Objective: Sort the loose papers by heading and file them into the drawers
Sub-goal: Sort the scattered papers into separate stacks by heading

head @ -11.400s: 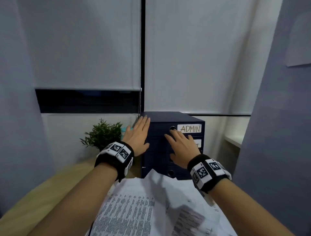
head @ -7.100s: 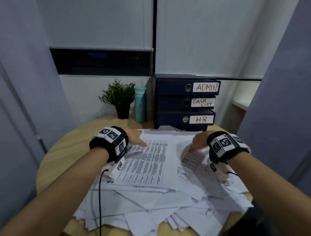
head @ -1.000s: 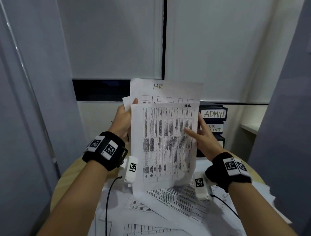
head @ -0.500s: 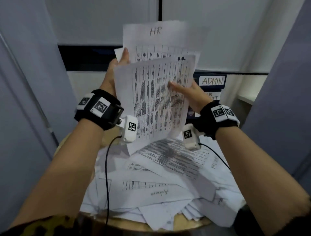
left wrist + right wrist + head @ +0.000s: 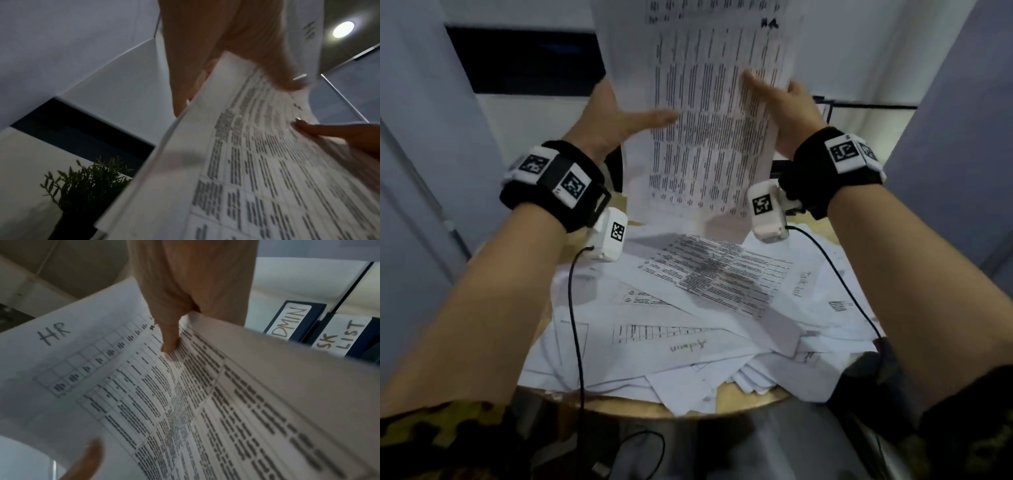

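I hold a sheaf of printed papers [image 5: 715, 120] upright over the table; the back sheet is headed HR [image 5: 53, 334]. My left hand [image 5: 619, 116] grips the left edge, its thumb lying across the front sheet. My right hand [image 5: 787, 102] grips the right edge, thumb pressed on the print [image 5: 168, 340]. A loose pile of papers [image 5: 688, 308] covers the table below, with sheets marked Admin [image 5: 688, 346] and Task list [image 5: 803, 284]. The dark blue drawer unit stands behind the sheaf, its ADMIN label [image 5: 294, 321] and TASK LIST label [image 5: 345, 337] showing.
The round wooden table [image 5: 750, 404] ends just under my forearms, and papers overhang its near rim. A small potted plant [image 5: 86, 183] stands at the back left. Grey partitions close in on both sides. Thin black cables [image 5: 575, 308] trail from my wrists across the pile.
The sheaf has risen so its HR heading is out of the head view. My left hand slid from the top left corner down to the middle of the left edge.
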The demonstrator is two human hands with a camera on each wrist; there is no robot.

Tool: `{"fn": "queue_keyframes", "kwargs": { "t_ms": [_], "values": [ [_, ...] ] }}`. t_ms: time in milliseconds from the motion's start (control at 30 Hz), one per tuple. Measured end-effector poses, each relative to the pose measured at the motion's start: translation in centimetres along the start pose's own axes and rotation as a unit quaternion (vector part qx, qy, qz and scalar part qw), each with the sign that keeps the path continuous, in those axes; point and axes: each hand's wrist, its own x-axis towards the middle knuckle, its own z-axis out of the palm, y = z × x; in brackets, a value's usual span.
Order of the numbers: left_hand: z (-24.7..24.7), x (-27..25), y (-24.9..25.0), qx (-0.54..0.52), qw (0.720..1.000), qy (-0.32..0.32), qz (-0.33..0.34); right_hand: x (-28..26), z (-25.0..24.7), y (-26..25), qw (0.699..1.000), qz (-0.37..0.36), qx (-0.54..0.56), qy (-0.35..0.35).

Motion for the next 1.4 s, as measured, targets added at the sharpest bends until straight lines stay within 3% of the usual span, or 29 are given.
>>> {"fn": "queue_keyframes", "kwargs": {
  "t_ms": [100, 233, 400, 567, 700, 867, 1033, 1200, 1400],
  "values": [
    [0.9, 0.7, -0.4, -0.012, 0.992, 0.118, 0.036, 0.0, 0.5, 0.2, 0.999, 0.017, -0.028, -0.033],
    [0.5, 0.7, -0.5, 0.026, 0.987, 0.154, 0.03, -0.6, 0.2, 1.0, 0.987, 0.054, -0.125, -0.085],
    [0.3, -0.8, -0.3, -0.027, 0.986, 0.167, 0.01, -2.2, 0.4, 1.3, 0.971, 0.059, -0.139, -0.183],
    [1.1, -2.4, -0.8, -0.052, 0.984, 0.168, -0.001, -1.9, 1.5, 2.4, 0.989, 0.011, -0.098, -0.11],
    [1.1, -2.5, -2.1, -0.031, 0.986, 0.16, -0.037, -1.5, 0.9, 4.0, 0.994, 0.014, -0.051, -0.097],
    [1.5, -2.2, -3.1, -0.007, 0.984, 0.146, -0.099, -1.4, 0.6, 5.9, 0.985, 0.087, -0.105, -0.109],
    [1.5, -2.5, -3.8, 0.024, 0.977, 0.088, -0.192, -2.7, 0.3, 7.4, 0.949, 0.201, -0.145, -0.196],
    [1.9, -2.4, -2.3, -0.044, 0.983, 0.127, -0.129, -2.3, 0.8, 7.2, 0.988, 0.096, -0.066, -0.098],
    [2.2, -0.7, 0.0, -0.07, 0.981, 0.158, -0.087, -0.6, 2.4, 4.7, 0.998, 0.008, -0.038, -0.058]
  ]
}}
